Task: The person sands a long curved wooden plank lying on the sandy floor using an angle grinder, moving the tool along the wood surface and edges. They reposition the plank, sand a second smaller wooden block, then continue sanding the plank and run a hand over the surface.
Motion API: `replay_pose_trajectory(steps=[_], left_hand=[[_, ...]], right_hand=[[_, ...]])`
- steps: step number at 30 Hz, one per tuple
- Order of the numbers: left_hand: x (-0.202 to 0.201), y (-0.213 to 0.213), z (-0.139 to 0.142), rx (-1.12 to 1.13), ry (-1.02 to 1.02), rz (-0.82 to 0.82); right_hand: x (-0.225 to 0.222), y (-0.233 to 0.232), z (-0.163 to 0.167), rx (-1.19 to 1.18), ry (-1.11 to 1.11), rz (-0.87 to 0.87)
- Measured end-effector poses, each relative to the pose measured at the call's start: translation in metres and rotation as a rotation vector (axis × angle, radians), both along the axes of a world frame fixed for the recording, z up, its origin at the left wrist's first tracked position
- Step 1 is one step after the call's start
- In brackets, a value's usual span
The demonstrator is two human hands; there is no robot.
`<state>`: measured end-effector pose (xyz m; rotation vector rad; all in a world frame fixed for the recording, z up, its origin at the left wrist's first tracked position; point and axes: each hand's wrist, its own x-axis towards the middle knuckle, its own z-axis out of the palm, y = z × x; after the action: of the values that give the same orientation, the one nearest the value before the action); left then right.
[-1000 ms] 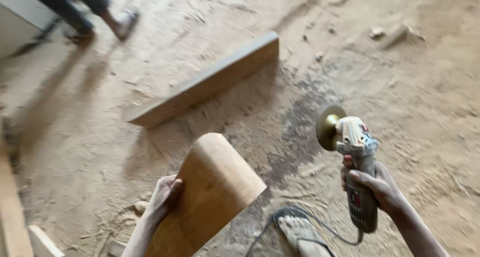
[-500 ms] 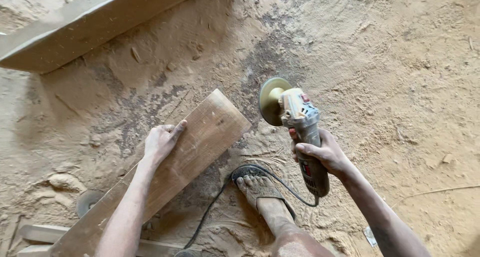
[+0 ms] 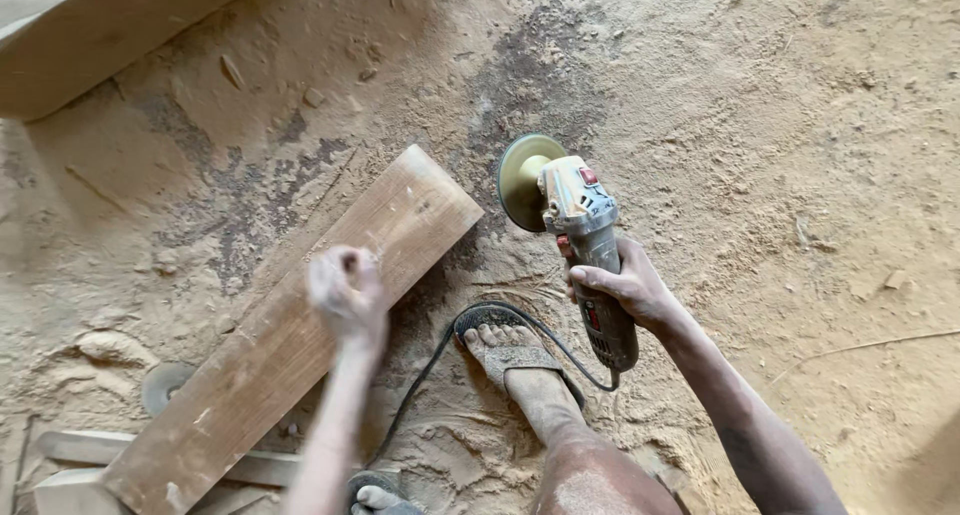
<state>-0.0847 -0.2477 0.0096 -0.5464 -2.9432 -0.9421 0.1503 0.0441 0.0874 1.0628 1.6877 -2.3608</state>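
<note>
Since half a second ago the left hand (image 3: 345, 290) has lifted off the plank (image 3: 300, 325), blurred, grip unclear; right hand (image 3: 622, 287) clamps the angle grinder (image 3: 580, 245), which wants firm plank support before sanding.

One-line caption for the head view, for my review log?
Right hand holds an angle grinder above a sawdust floor while the blurred left hand hovers over a wooden plank; sandalled foot beside the cord.
</note>
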Motion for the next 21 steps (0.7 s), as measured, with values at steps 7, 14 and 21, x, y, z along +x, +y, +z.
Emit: replay_pose_trajectory(steps=[7,14,21], left_hand=[[0.117,0.038,-0.053,1.417,-0.958,0.960],[0.061,0.073,-0.056,1.894,-0.916,0.947],[0.103,0.042,0.022,1.771,-0.964,0.959]], right_hand=[[0.015,0.002,-0.005,-0.040,0.016,-0.026],[0.003,0.009,0.000,-0.107,0.067,0.013],[0.003,0.025,0.016,-0.213,0.053,0.132]])
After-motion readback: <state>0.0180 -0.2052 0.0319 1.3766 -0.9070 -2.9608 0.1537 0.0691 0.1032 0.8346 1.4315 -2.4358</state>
